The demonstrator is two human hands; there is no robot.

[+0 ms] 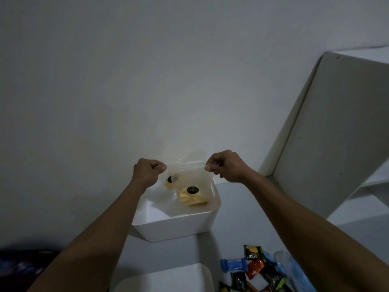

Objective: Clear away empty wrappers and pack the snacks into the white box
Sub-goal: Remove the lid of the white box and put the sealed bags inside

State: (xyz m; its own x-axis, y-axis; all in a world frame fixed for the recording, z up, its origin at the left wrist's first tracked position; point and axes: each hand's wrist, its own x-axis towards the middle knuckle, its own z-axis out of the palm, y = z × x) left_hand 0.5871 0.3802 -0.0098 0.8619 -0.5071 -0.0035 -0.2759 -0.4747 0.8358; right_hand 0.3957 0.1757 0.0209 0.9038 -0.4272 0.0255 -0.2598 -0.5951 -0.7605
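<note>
A clear plastic bag [190,182] with yellow snacks and two black labels hangs over the open white box [174,227]. My left hand [147,171] pinches the bag's top left corner. My right hand [226,166] pinches its top right corner. The bag's lower part dips inside the box, toward the box's far right side. The box stands on the white table, close to the wall.
A heap of small wrapped snacks [255,268] in black, blue, red and green lies at the bottom right. A white lid or second container [164,280] sits at the bottom middle. A white shelf unit [332,133] stands on the right.
</note>
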